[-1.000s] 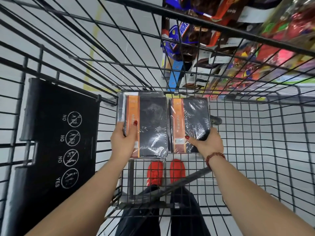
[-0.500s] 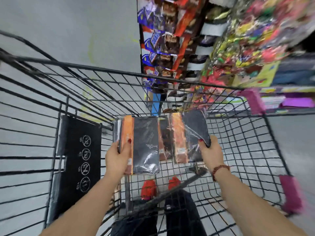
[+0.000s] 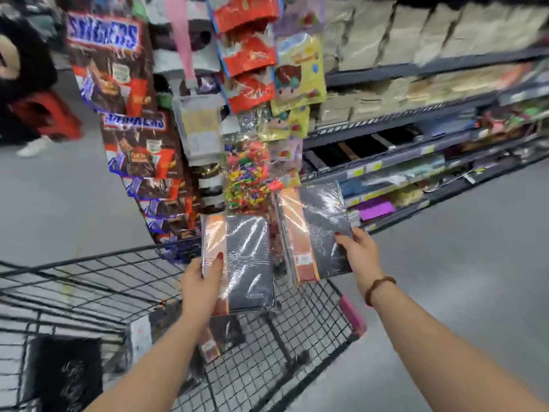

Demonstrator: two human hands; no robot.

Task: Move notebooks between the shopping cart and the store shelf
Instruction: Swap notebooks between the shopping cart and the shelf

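Notebooks: left hand [image 3: 199,288] gripping one [image 3: 246,263], right hand [image 3: 358,254] gripping another [image 3: 318,230], above cart [image 3: 98,281]; shelving pending; one [image 3: 221,337] remaining in cart.

Two shrink-wrapped black notebooks with orange bands, the left notebook [image 3: 243,263] upright, the right notebook [image 3: 315,230] tilted, above the shopping cart [image 3: 98,281]

Shop aisle: stocked shelves [image 3: 416,126], cart [image 3: 89,281]

shelf [image 3: 416,120] goods blurred; third notebook [image 3: 221,337] partly hidden by left arm
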